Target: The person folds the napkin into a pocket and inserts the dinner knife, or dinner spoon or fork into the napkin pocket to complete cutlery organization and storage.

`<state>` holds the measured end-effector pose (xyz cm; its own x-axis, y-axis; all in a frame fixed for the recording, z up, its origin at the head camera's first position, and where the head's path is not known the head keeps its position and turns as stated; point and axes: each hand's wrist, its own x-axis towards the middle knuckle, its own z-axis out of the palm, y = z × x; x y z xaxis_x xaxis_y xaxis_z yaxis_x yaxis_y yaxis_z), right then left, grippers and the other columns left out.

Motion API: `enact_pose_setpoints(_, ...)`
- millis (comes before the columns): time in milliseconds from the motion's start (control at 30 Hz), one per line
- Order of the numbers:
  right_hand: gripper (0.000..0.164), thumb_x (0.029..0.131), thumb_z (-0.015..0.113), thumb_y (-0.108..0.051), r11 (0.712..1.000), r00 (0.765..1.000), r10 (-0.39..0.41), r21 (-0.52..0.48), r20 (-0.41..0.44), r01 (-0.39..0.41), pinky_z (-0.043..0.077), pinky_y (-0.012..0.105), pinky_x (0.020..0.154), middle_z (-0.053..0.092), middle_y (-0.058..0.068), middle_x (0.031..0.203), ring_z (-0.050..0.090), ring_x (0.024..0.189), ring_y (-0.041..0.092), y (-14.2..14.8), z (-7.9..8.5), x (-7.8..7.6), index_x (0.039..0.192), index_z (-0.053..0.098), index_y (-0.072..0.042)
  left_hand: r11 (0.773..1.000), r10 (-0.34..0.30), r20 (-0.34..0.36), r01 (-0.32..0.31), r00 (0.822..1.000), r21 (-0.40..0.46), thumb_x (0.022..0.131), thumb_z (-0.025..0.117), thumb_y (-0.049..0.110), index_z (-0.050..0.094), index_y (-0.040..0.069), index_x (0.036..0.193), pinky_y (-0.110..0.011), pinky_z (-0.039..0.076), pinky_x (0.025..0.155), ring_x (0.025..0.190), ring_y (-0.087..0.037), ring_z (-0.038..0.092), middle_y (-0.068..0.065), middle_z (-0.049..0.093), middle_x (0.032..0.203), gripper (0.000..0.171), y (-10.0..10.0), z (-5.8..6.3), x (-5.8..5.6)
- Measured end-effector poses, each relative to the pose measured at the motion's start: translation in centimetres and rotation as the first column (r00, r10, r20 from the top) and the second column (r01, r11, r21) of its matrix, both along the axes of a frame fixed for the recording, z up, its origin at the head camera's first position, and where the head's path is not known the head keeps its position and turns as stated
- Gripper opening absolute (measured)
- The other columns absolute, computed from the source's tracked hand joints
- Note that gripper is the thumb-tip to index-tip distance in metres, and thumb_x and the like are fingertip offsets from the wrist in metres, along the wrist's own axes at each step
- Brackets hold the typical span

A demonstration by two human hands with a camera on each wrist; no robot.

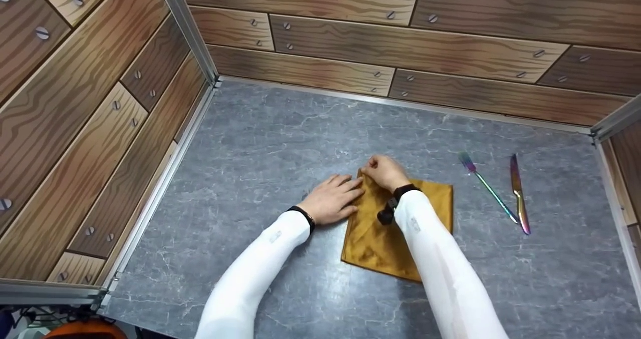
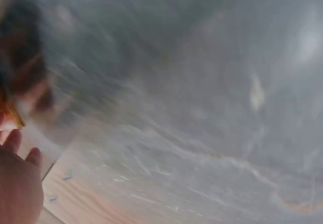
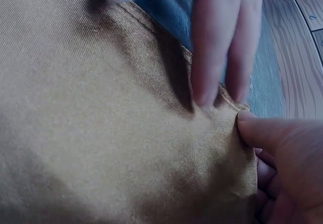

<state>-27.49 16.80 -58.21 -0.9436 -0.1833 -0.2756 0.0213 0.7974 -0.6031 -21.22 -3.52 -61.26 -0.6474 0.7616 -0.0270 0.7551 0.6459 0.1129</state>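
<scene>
A golden-brown satin napkin point(image 1: 373, 241) lies on the grey tabletop, with part of it hidden under the right forearm. At its far left corner my right hand point(image 1: 388, 174) pinches the hemmed edge between thumb and curled fingers, which the right wrist view shows close up, the thumb point(image 3: 282, 135) on the corner. My left hand point(image 1: 330, 201) lies palm down to the left of the napkin, and its fairly straight, spread fingers point(image 3: 214, 47) touch the napkin's edge. The left wrist view is mostly blurred tabletop, with part of the left hand point(image 2: 20, 183) at the left border.
To the right of the napkin lie an iridescent fork point(image 1: 493, 194) and a matching knife point(image 1: 518, 194), their handle ends close together. Wood-patterned panels point(image 1: 320, 43) wall the tabletop point(image 1: 260, 128) at the back and both sides. An orange object point(image 1: 85, 329) shows below the front left corner.
</scene>
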Motion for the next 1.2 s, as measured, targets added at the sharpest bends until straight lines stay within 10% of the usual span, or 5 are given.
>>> enact_pose_setpoints(400, 0.030, 0.098, 0.058, -0.040, 0.994, 0.999, 0.032, 0.107, -0.020, -0.030, 0.041, 0.034, 0.062, 0.058, 0.007, 0.085, 0.053, 0.073, 0.023, 1.4, 0.0, 0.7, 0.094, 0.058, -0.010, 0.998, -0.034, -0.085, 0.030, 0.996, -0.052, 0.099, 0.034, 0.062, 0.039, 0.028, 0.151, -0.046, 0.011, 0.119, 0.146, -0.023, 0.021, 0.004, 0.021, 0.162, 0.062, 0.8, -1.2, -1.4)
enact_pose_setpoints(800, 0.055, 0.097, 0.043, -0.061, 0.948, 0.985, 0.069, 0.318, -0.157, -0.016, 0.038, 0.065, 0.091, 0.066, 0.010, 0.091, 0.062, 0.086, 0.035, 12.1, -0.4, 3.9, 0.102, 0.059, -0.009, 1.000, -0.004, -0.027, 0.004, 1.000, 0.005, 0.099, 0.031, 0.064, 0.039, 0.030, 0.151, -0.047, 0.009, 0.119, 0.147, -0.021, 0.017, 0.005, 0.018, 0.162, 0.062, -0.4, -2.6, -1.6)
enact_pose_setpoints(1067, 0.048, 0.101, 0.044, -0.051, 0.977, 0.974, 0.008, 0.211, -0.227, 0.041, 0.030, 0.065, 0.098, 0.065, 0.015, 0.098, 0.060, 0.094, 0.037, 14.7, -1.1, 4.4, 0.108, 0.060, -0.006, 1.000, 0.021, 0.027, -0.022, 0.999, 0.017, 0.098, 0.030, 0.065, 0.037, 0.032, 0.151, -0.045, 0.005, 0.119, 0.148, -0.019, 0.012, 0.008, 0.014, 0.163, 0.062, -0.4, -2.6, -1.6)
enact_pose_setpoints(1200, 0.038, 0.102, 0.050, -0.035, 0.988, 0.929, -0.037, 0.125, -0.369, 0.089, 0.039, 0.057, 0.093, 0.063, 0.019, 0.105, 0.056, 0.101, 0.039, 14.9, -0.8, 5.0, 0.113, 0.063, -0.001, 0.999, 0.014, 0.053, -0.016, 0.998, 0.041, 0.098, 0.032, 0.065, 0.038, 0.032, 0.150, -0.045, 0.004, 0.119, 0.148, -0.019, 0.012, 0.008, 0.015, 0.162, 0.062, -0.2, -2.6, -1.6)
